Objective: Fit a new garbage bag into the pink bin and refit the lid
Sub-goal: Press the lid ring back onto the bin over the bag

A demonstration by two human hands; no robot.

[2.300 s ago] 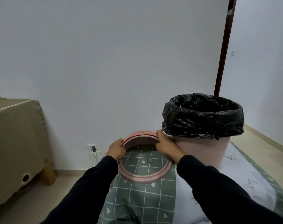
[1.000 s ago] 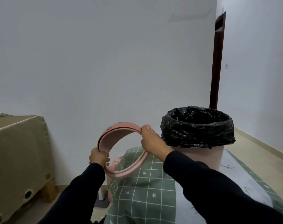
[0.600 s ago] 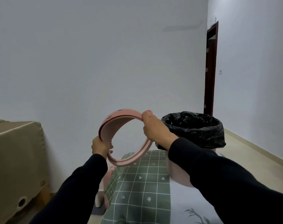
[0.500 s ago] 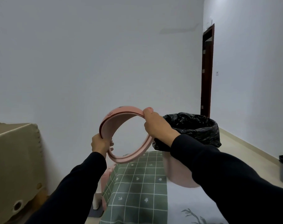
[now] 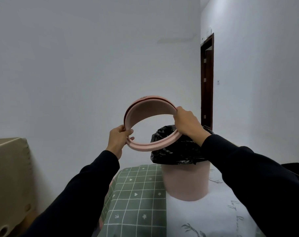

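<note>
The cloth (image 5: 136,194) is lying nearest you, with the bin (image 5: 185,182) standing on it and the bag (image 5: 176,151) already folded over the bin's rim. Above the bin and to its left, you are holding the lid (image 5: 150,106) tilted, your left hand (image 5: 118,139) and right hand (image 5: 186,124) gripping its opposite edges. Seconds ago the lid was lying beside the bin; it is now rising toward the bin's mouth. Only seating the lid is remaining.

Light: soft, cool, even, rather dim | Shadows: faint, none hard-edged on the white wall (image 5: 77,65) | Glare: small glints on the black garbage bag (image 5: 177,148) | Black sleeves (image 5: 251,178) swallow detail | Focus: slightly soft throughout | Edges: wide-angle stretch
</note>
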